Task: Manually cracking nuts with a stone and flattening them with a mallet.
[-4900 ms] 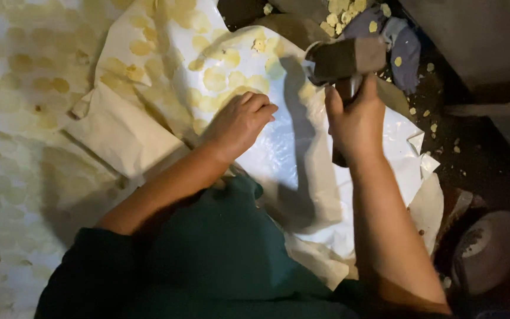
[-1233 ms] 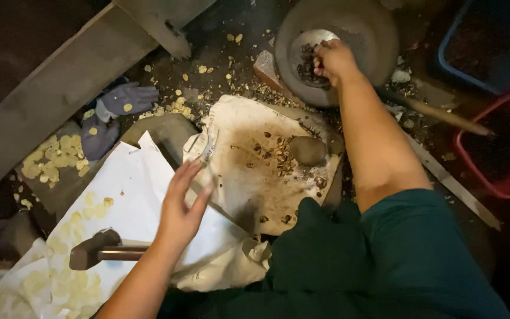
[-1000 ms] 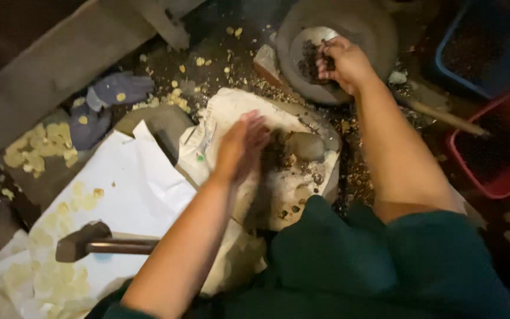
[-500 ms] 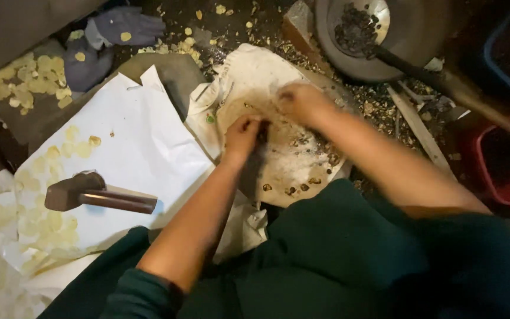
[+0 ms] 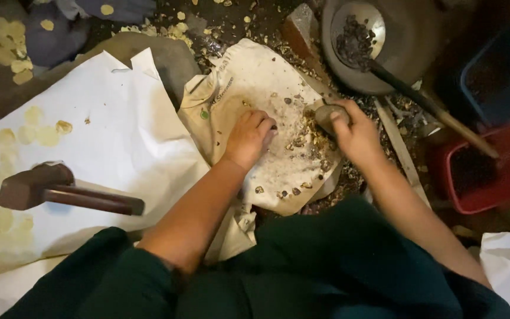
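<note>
A dirty cream cloth (image 5: 270, 171) lies in front of me, strewn with small dark and yellowish bits (image 5: 302, 139). My left hand (image 5: 248, 136) rests on the cloth with its fingers curled, knuckles down; whether it pinches a bit I cannot tell. My right hand (image 5: 356, 131) grips a smooth grey stone (image 5: 327, 116) at the cloth's right edge, just over the scattered bits.
A hammer (image 5: 60, 192) lies on white sheeting (image 5: 113, 136) at the left, among flattened yellow discs (image 5: 48, 134). A grey stone bowl (image 5: 408, 41) of dark bits with a stick (image 5: 432, 109) stands at the top right. A red tub (image 5: 479, 171) and a blue tub (image 5: 491, 77) sit at the right.
The hammer was put down on the white sheeting. My right hand left the stone bowl, came to the cloth and took the grey stone. My left hand moved onto the cloth.
</note>
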